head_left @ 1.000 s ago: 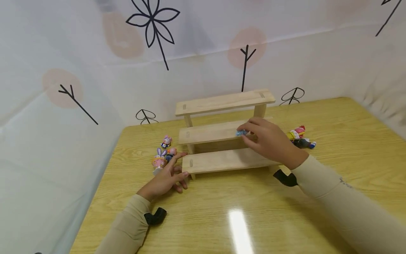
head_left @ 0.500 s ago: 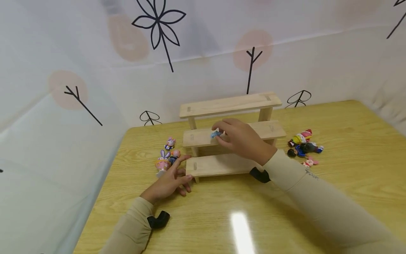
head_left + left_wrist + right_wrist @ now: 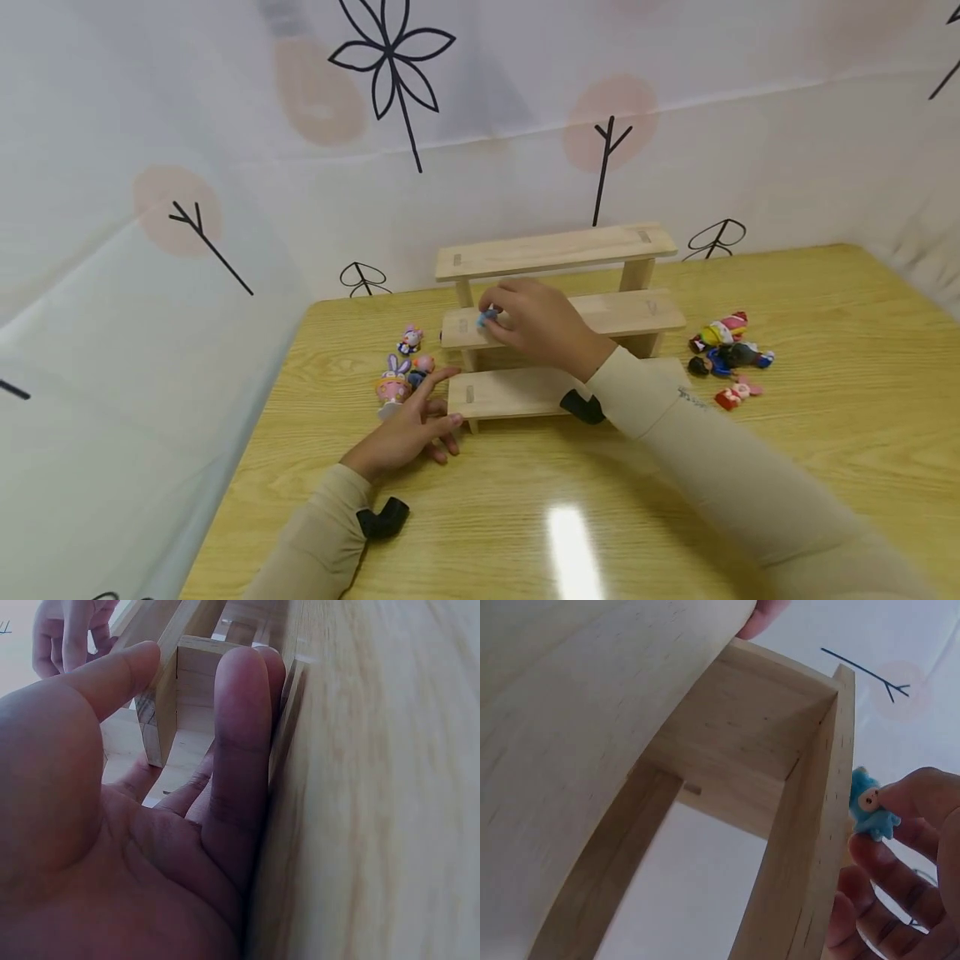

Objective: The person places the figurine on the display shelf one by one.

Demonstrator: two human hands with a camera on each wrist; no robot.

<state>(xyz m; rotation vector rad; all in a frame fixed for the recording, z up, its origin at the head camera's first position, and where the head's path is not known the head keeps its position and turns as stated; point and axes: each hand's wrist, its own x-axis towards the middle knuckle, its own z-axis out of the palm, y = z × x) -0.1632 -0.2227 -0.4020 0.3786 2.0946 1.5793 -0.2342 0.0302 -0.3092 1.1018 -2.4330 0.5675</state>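
My right hand (image 3: 536, 321) pinches a small light-blue toy figurine (image 3: 874, 806) with a pale face between thumb and fingers. It holds the figurine upright at the left end of the middle step of a three-tier wooden display stand (image 3: 555, 250). Whether the figurine touches the board is hard to tell. At the left end of the lowest step, my left hand (image 3: 405, 433) grips the board, thumb at the front and index finger behind; other fingers lie by the table. Beside that hand lie a rabbit-eared figurine (image 3: 393, 385), a pink-headed one (image 3: 422, 367) and a smaller one (image 3: 410, 339).
Several figurines lie right of the stand, including a red-and-yellow one (image 3: 723, 331), a dark-blue one (image 3: 731, 358) and a pink-and-red one (image 3: 738, 392). A white patterned cloth (image 3: 495, 183) hangs behind and to the left of the wooden table (image 3: 480, 517).
My right hand has moved left along the middle step with the blue figurine, uncovering the toys on the right. The left hand stays at the lowest step. The head view has shifted slightly.
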